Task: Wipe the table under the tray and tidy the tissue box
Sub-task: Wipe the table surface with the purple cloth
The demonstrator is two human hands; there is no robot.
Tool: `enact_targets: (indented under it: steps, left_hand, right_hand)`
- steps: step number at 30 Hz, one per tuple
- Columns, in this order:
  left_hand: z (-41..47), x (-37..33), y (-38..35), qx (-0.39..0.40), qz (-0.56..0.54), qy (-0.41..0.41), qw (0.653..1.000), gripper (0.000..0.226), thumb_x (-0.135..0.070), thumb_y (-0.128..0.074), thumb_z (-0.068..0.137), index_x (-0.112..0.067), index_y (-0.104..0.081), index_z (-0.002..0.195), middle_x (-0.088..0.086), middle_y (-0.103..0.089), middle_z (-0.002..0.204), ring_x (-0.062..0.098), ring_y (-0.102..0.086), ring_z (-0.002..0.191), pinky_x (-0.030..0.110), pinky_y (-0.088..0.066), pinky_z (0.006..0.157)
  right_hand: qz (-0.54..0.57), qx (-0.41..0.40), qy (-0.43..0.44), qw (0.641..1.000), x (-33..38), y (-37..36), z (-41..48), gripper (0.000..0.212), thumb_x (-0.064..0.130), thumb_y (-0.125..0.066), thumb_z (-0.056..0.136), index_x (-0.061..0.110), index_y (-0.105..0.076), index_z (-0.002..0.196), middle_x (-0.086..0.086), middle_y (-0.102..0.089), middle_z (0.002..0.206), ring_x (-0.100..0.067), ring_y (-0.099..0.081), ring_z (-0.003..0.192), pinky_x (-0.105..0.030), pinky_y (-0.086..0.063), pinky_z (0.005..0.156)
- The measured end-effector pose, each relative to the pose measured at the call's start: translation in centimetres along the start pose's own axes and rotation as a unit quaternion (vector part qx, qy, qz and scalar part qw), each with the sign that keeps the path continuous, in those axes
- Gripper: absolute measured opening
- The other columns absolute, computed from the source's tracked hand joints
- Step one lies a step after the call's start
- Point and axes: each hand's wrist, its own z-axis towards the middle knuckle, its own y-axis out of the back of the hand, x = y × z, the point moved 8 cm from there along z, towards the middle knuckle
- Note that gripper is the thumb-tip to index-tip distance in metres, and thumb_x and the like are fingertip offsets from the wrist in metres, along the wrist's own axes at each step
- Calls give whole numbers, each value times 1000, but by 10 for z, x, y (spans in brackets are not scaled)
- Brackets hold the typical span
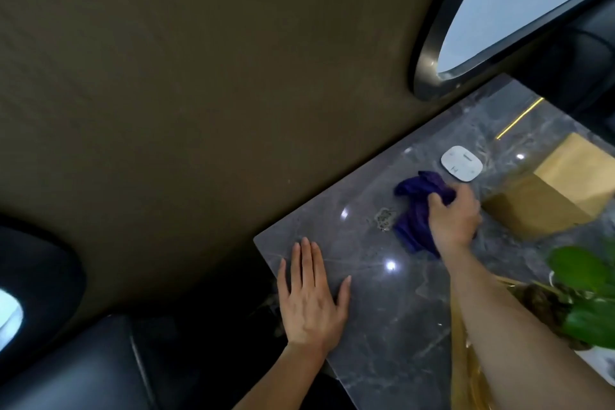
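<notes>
My right hand [455, 219] presses a crumpled dark blue cloth [417, 210] onto the grey marble table [392, 326]. A small patch of dirt or wet residue [384, 219] lies just left of the cloth. My left hand [311, 296] rests flat and open on the table near its left corner, holding nothing. A tan tissue box [552, 190] stands to the right of the cloth, close to my right hand. A gold-coloured tray [466, 366] shows partly under my right forearm at the lower right.
A white rounded device [462, 163] lies flat just beyond the cloth. A potted green plant [585, 293] stands at the right edge. A brown carpet [199, 93] lies past the table's left edge. A dark seat [83, 369] is at the lower left, a dark-rimmed oval table [429, 53] beyond.
</notes>
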Motion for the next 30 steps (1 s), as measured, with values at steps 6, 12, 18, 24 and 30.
enact_targets:
  steps: [6, 12, 18, 24, 30]
  left_hand:
    - [0, 1, 1, -17, 4, -3, 1000, 75, -58, -37, 84, -4, -40, 135, 12, -50, 139, 25, -43, 132, 42, -19, 110]
    - [1, 0, 0, -24, 7, 0, 1000, 75, -58, -37, 84, -5, -38, 137, 12, -48, 141, 24, -39, 134, 43, -19, 111]
    - [0, 1, 1, -43, 7, 0, 999, 74, -57, -35, 84, -5, -38, 137, 12, -47, 142, 24, -37, 136, 42, -19, 111]
    - [-1, 3, 6, -70, -43, -8, 997, 65, -44, -37, 83, -4, -40, 135, 13, -47, 141, 24, -39, 134, 36, -10, 113]
    - [-6, 14, 14, -149, -221, -9, 964, 46, -14, -36, 79, -5, -43, 123, 17, -56, 130, 17, -35, 130, 27, -8, 114]
  right_hand:
    - [205, 22, -31, 978, 12, 7, -5, 14, 22, -53, 81, 14, -58, 91, -9, -57, 90, -25, -53, 87, -39, -41, 82]
    - [-106, 225, 101, 963, 34, -51, -35, 55, 66, -41, 83, 45, -35, 134, 7, -18, 155, -23, -2, 143, -56, 0, 109]
    - [-221, 226, 190, 930, 41, -65, -59, 63, 66, -42, 81, 41, -28, 137, 5, -30, 151, -31, -11, 140, -59, -11, 107]
    - [-237, 161, 317, 904, 51, -68, -97, 41, 47, -47, 78, 27, -60, 111, -2, -63, 121, -40, -47, 117, -55, -36, 87]
    - [-208, 136, 412, 877, 53, -58, -150, 30, 40, -54, 69, 26, -65, 94, 3, -70, 103, -33, -59, 97, -43, -41, 74]
